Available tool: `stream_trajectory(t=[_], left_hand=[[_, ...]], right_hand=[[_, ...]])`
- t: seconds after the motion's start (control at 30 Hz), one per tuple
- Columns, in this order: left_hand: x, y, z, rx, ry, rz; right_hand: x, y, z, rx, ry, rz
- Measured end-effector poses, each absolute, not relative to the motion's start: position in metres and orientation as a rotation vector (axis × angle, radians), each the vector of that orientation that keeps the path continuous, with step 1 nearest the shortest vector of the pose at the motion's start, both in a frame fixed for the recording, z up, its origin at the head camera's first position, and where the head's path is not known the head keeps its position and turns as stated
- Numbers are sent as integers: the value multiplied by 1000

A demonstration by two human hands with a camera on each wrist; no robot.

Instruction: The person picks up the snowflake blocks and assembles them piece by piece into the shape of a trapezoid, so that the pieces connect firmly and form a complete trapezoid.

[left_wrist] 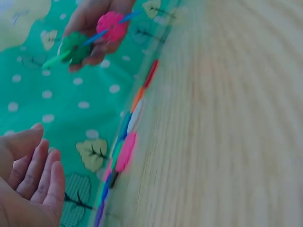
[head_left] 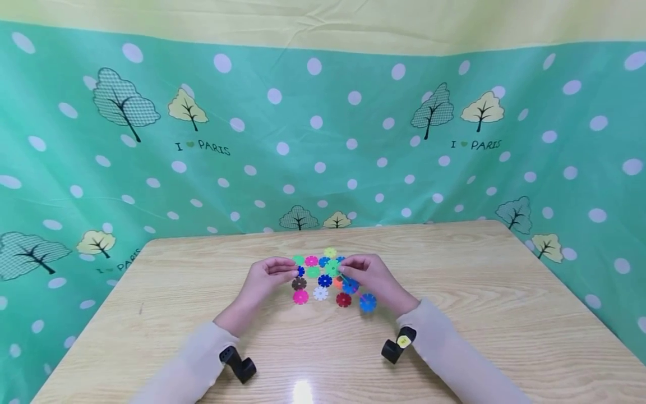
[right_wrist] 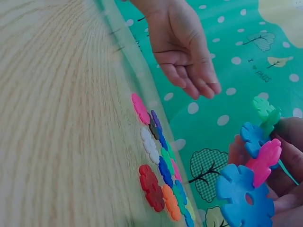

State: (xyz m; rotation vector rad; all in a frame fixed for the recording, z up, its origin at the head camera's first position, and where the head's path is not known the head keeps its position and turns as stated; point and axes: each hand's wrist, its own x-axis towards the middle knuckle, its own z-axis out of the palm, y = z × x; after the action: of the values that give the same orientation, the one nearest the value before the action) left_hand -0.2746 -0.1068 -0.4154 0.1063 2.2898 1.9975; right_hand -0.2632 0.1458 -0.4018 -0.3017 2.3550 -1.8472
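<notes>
My right hand [head_left: 370, 276] holds a chain of interlocking snowflake discs above the table. In the right wrist view the chain shows light green discs [right_wrist: 264, 111], a blue disc [right_wrist: 253, 138], a pink disc [right_wrist: 267, 158] and a larger-looking blue disc [right_wrist: 246, 196] at its near end. My left hand [head_left: 267, 278] hovers at the left of the loose discs, its fingers loosely bent and nothing in them, as the left wrist view [left_wrist: 33, 184] also shows. Below lie a pink disc [head_left: 300, 297], a white disc [head_left: 320, 293], a red disc [head_left: 344, 299] and a brown disc [head_left: 299, 284].
More loose discs lie flat behind these, among them a dark blue disc [head_left: 325, 280] and a yellow disc [head_left: 330, 252]. The wooden table [head_left: 176, 297] reaches back to a green dotted cloth [head_left: 313, 146] hanging around it.
</notes>
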Motion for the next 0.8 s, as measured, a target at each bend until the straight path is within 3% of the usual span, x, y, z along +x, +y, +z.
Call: stream_trajectory(t=[0.43, 0.8], left_hand=[[-276, -126, -437, 134, 2287, 1820], [-300, -143, -444, 35, 2447, 1885]], right_hand=[[-266, 147, -400, -227, 2350, -1860], [-264, 149, -401, -245, 2344, -1878]])
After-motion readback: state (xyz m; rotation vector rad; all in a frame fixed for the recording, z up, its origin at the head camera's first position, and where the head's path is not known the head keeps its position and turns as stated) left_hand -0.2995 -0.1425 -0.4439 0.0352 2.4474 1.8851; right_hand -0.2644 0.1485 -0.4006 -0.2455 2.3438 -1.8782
